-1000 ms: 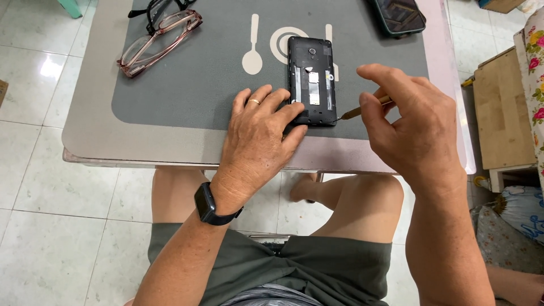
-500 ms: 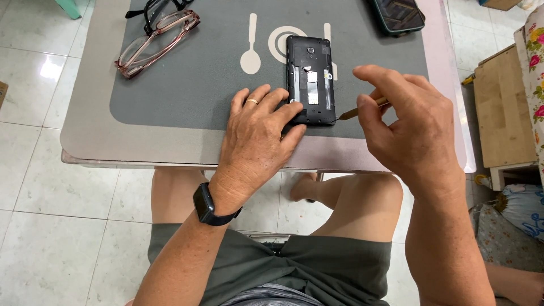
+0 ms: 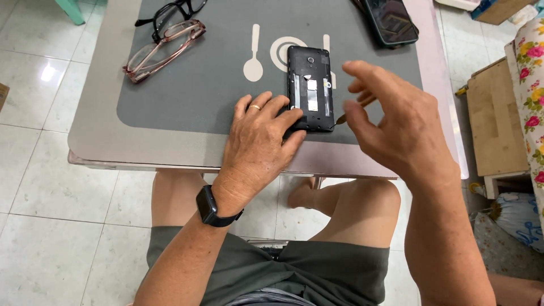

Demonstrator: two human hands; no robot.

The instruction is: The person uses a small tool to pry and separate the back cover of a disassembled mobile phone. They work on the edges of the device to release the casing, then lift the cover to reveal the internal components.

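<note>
A black phone with its back cover off lies on a grey placemat, its inner parts showing. My left hand rests flat on the mat and presses the phone's lower left corner with the fingertips. My right hand hovers just right of the phone and pinches a thin tool with a wooden handle, whose tip points at the phone's right edge. A dark watch is on my left wrist.
Two pairs of glasses lie at the mat's far left. A second dark phone sits at the far right of the small table. A wooden stool and flowered fabric stand to the right. My knees are under the table.
My right hand has lifted a little and shifted left toward the phone with the tool. My left hand stays on the phone's corner.
</note>
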